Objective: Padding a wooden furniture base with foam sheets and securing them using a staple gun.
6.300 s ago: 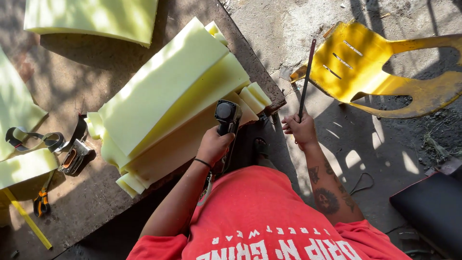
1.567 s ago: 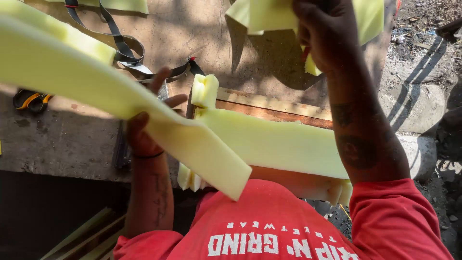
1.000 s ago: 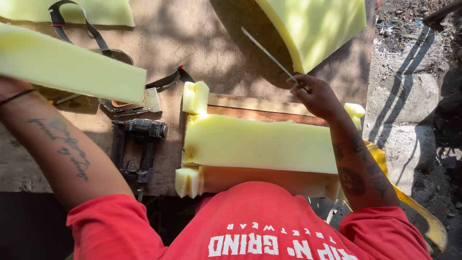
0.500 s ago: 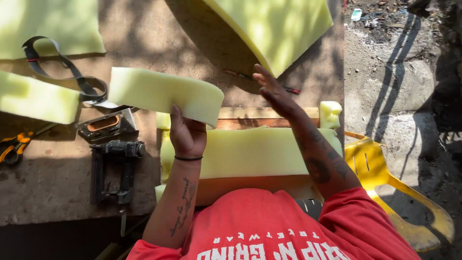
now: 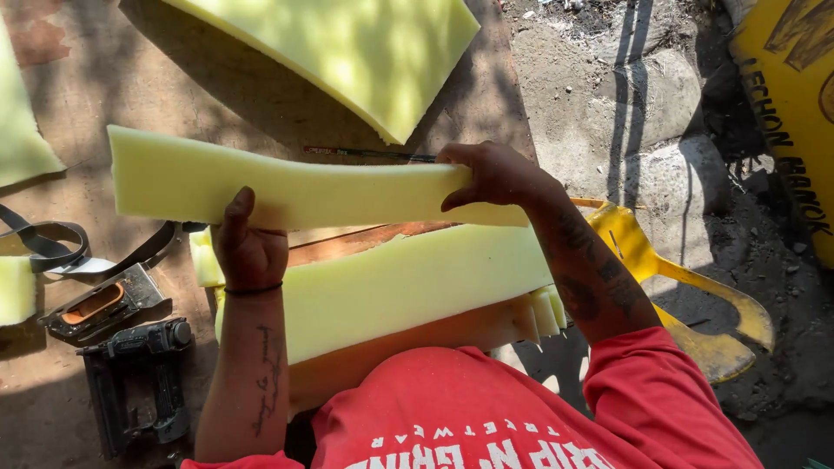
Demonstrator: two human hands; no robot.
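Outdoors over a worn workbench [image 5: 261, 104], both hands grip a long pale-yellow foam strip [image 5: 287, 187], left hand [image 5: 248, 252] beneath, right hand [image 5: 495, 174] at its end; more cut foam slabs [image 5: 408, 282] lie stacked below the fingers.

Black staple gun [image 5: 139, 382], yellow plastic chair [image 5: 695, 295], black strap [image 5: 52, 247]

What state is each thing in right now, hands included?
Left hand: gripping the foam strip from below.
Right hand: gripping the strip's right end.
Foam strip: held up flat, above the bench.
Foam stack: lying on the wooden board, unheld.
Large foam sheet: lying flat on the bench.
Staple gun: lying on the bench, untouched.
Yellow chair: tipped over on the ground.
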